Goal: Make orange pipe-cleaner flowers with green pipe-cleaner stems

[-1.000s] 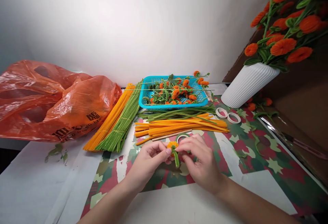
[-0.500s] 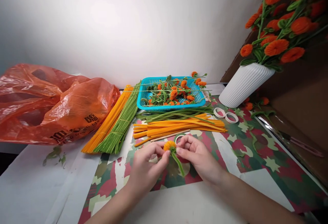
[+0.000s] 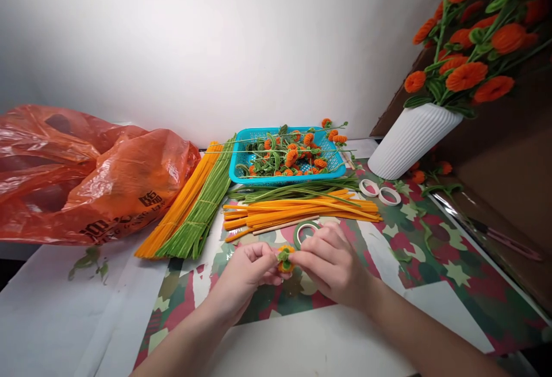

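Between my two hands is a small pipe-cleaner flower (image 3: 284, 257), orange-yellow with green at its centre facing me. My left hand (image 3: 249, 270) pinches it from the left, thumb and fingers on its edge. The fingertips of my right hand (image 3: 334, 262) are closed on the green part from the right. Just behind my right fingers lies a roll of green tape (image 3: 301, 233), partly covered by them. Loose orange pipe cleaners (image 3: 297, 213) lie beyond my hands, with a thin wooden stick (image 3: 284, 226) along their near side.
A blue basket (image 3: 234, 164) of orange flowers stands at the back. Bundled orange (image 3: 183, 199) and green pipe cleaners (image 3: 198, 210) lie left, beside an orange plastic bag (image 3: 125, 187). White tape rolls (image 3: 389, 196) and a white vase (image 3: 409, 141) of flowers are right; pink-handled scissors (image 3: 513, 245) lie far right.
The flower has been turned so its green underside faces me; its green stem no longer shows hanging down. My right hand has rolled over, its back now upward, and the tape roll is more visible.
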{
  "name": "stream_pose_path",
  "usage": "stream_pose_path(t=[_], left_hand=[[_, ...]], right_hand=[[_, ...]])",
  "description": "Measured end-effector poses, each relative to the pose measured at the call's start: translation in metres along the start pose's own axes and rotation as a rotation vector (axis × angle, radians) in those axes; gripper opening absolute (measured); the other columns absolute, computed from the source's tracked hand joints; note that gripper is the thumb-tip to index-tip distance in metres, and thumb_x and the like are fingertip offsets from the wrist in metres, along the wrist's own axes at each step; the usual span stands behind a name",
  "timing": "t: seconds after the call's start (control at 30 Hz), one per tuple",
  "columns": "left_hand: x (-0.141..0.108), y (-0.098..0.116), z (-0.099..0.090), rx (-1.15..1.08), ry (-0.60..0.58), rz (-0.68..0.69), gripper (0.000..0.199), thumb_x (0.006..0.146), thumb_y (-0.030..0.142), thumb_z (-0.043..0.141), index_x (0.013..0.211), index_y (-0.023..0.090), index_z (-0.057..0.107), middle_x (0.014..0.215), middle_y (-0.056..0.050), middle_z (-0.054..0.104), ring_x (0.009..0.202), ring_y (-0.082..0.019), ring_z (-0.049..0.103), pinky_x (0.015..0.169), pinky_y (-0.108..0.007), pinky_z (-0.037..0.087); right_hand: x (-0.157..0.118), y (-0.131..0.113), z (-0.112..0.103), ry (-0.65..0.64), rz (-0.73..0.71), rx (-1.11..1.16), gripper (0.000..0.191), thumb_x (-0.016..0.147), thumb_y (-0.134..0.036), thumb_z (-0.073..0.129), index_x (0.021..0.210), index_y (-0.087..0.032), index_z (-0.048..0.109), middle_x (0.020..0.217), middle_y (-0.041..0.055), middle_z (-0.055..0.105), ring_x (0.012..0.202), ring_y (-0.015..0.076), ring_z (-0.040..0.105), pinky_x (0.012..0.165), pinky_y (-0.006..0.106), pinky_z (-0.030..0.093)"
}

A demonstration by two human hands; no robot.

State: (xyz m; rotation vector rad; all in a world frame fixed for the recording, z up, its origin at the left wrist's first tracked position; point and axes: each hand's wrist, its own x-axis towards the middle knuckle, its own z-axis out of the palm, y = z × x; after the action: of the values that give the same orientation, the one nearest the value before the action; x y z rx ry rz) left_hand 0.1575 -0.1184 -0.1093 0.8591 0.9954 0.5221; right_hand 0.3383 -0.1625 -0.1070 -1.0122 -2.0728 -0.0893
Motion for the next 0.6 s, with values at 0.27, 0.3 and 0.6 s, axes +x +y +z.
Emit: stream_pose_path(t=[0.27,0.3,0.6], left_hand=[[-0.013,-0.011,0.004,0.744,0.264,1.182,0.017,0.077,0.004,0.063,0.068,0.017,0.057,0.089,-0.007,0.074,0.076,-0.015,0.069,0.068,-0.024,0.056],[-0.014,-0.011,0.002,0.838,0.234,1.318,0.018,0.076,0.0,0.062,0.071,0.017,0.058,0.093,-0.009,0.074,0.08,-0.016,0.07,0.072,-0.025,0.057],[-0.007,-0.005,0.004,0.685,0.239,1.038,0.018,0.079,0.009,0.062,0.065,0.017,0.056,0.08,-0.006,0.072,0.07,-0.015,0.068,0.061,-0.022,0.055]], right_hand=[[0.002,-0.013,0.01,-0.138,1.035,1.113,0.027,0.086,-0.041,0.059,0.075,-0.017,0.057,0.069,-0.0018,0.041,0.061,0.0108,0.037,0.056,0.024,0.029],[0.002,-0.013,0.009,-0.19,1.151,1.307,0.028,0.083,-0.043,0.063,0.075,-0.016,0.057,0.068,-0.0025,0.04,0.059,0.0095,0.035,0.054,0.023,0.028],[0.003,-0.006,0.002,-0.163,1.303,1.376,0.028,0.074,-0.038,0.072,0.07,-0.015,0.059,0.067,-0.0024,0.046,0.06,0.0085,0.037,0.057,0.023,0.031]])
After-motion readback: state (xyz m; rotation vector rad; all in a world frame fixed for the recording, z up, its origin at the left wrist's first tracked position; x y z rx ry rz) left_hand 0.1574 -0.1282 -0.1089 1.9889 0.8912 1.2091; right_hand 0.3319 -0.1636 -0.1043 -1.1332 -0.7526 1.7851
